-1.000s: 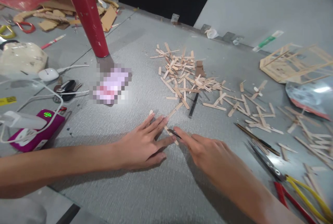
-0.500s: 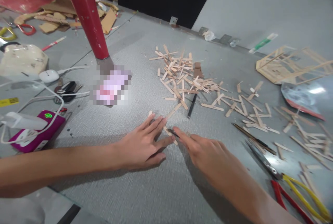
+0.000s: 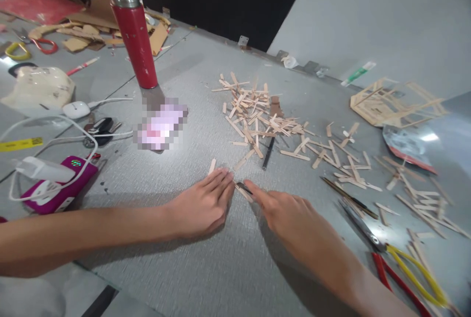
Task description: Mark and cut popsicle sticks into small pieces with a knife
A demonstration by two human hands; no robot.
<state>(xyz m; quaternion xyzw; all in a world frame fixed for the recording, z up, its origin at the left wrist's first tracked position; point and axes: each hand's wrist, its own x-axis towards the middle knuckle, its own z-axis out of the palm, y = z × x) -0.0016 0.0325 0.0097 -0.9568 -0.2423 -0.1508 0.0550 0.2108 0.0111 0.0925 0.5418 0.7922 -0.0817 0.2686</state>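
My left hand [image 3: 204,201] lies palm down on the grey table, fingers drawn together over a small wooden stick [image 3: 243,193]. My right hand [image 3: 285,209] reaches in from the right, forefinger stretched along a thin dark blade [image 3: 243,187] whose tip rests on that stick. A short stick piece [image 3: 212,165] lies just beyond my left fingertips. A heap of cut wooden sticks [image 3: 253,108] lies further back.
A red flask [image 3: 134,37] stands at the back left. A pink power bank [image 3: 61,187] with white cables, keys [image 3: 97,128] and a white mouse sit left. Pliers with red and yellow handles [image 3: 401,263], a black pen [image 3: 268,152], more sticks and a stick frame [image 3: 390,101] lie right.
My left fingers have drawn together from a spread position. The camera has tilted slightly, so the table's things sit a little lower and further left.
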